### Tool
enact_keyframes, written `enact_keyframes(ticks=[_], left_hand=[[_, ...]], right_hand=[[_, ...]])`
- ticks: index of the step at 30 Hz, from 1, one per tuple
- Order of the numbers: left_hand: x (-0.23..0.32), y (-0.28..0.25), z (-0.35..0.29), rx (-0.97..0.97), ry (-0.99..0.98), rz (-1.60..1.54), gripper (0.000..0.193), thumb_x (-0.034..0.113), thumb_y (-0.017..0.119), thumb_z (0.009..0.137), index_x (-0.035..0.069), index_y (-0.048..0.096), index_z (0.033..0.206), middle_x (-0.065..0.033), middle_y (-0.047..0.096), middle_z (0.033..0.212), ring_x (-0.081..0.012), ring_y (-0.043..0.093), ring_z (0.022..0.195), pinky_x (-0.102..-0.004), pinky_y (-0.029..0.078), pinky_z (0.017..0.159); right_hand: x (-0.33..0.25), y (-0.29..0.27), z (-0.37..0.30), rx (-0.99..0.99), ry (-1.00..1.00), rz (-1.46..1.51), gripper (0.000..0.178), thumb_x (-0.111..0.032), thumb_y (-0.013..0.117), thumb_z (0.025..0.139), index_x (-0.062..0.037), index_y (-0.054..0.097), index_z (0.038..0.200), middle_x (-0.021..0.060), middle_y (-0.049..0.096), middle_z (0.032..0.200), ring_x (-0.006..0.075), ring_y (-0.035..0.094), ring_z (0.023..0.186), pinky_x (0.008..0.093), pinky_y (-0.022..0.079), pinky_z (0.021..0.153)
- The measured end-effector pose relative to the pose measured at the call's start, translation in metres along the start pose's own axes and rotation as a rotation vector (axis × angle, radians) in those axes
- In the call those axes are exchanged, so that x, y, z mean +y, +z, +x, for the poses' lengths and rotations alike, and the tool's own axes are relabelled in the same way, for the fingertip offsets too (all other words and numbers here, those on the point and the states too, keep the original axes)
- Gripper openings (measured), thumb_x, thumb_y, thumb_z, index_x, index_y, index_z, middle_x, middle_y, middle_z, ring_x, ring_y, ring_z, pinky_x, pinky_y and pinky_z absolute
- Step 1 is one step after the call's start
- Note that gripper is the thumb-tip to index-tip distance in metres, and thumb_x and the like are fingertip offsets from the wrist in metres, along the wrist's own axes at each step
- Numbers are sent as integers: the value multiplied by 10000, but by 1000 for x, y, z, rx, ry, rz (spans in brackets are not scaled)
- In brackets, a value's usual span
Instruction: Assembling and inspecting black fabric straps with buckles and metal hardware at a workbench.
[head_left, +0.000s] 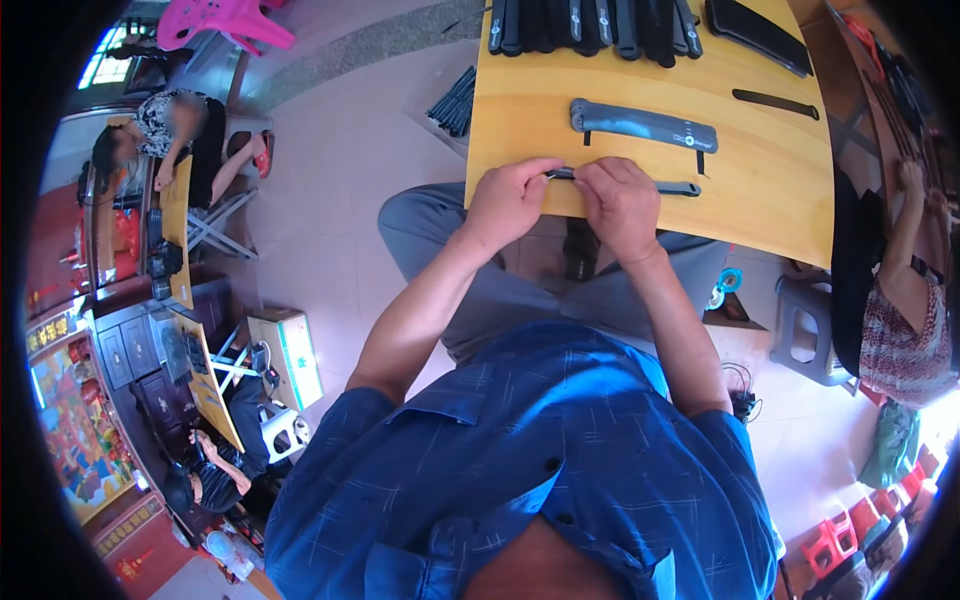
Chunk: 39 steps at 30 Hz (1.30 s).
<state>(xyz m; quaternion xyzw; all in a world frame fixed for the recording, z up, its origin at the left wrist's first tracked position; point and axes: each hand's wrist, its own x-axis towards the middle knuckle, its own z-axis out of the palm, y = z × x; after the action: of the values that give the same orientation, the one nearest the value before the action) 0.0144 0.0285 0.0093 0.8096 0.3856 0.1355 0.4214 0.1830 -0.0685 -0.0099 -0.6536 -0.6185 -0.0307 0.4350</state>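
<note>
Both of my hands meet at the near edge of a wooden table (740, 210), pinching a narrow dark strap (680, 188). My left hand (508, 205) has its thumb and finger closed on the strap's left end. Close beside it, my right hand (622, 208) grips the strap from above with bent fingers, hiding part of it. The rounded right end sticks out past that hand. Just beyond lies a flat stack of dark straps (640, 122) with a printed blue-black face and two thin black tabs under it.
Several dark straps (600, 25) line the table's far edge, beside a black stack (758, 35). A single black strap (775, 103) lies at the right. A container of dark strips (455, 100) stands left of the table. A grey stool (805, 325) and other people at tables surround me.
</note>
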Motion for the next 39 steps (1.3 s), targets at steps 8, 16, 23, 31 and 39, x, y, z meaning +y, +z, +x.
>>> enact_keyframes(ticks=[8,16,23,31,39], left_hand=[[2,0,-1,70,107,58,269,62,564,995,56,745,1194,-145,777,1024,-247,758,918,-333,571,833],[12,8,-16,189,93,-108,239,28,581,1002,27,751,1170,-128,786,1046,-167,738,927,-285,556,843],[49,27,-28,366,308,-221,225,4,603,974,31,753,1140,-168,765,888,-209,765,799,-307,575,708],[55,35,-44,244,295,-239,257,-14,570,995,7,727,1197,-109,786,1012,-144,738,900,-275,568,815],[56,38,-50,184,173,-448,267,-2,599,961,19,729,1193,-144,776,1001,-208,752,854,-301,579,782]], right_hand=[[0,0,-1,-3,9,0,58,-107,718,797,-103,665,820,68,640,785,281,653,783,415,521,695],[-27,-27,2,262,-175,-103,129,-134,782,801,-90,697,889,51,665,837,269,654,805,402,532,777],[-52,-30,-45,107,421,399,171,-120,764,928,-42,677,1052,82,700,899,197,699,844,308,555,799],[-34,-19,-50,88,826,1016,168,-135,688,1017,30,675,1048,46,729,937,70,669,819,228,557,749],[-44,-22,-49,126,815,1049,161,-117,705,999,43,709,992,32,734,869,62,668,790,223,558,720]])
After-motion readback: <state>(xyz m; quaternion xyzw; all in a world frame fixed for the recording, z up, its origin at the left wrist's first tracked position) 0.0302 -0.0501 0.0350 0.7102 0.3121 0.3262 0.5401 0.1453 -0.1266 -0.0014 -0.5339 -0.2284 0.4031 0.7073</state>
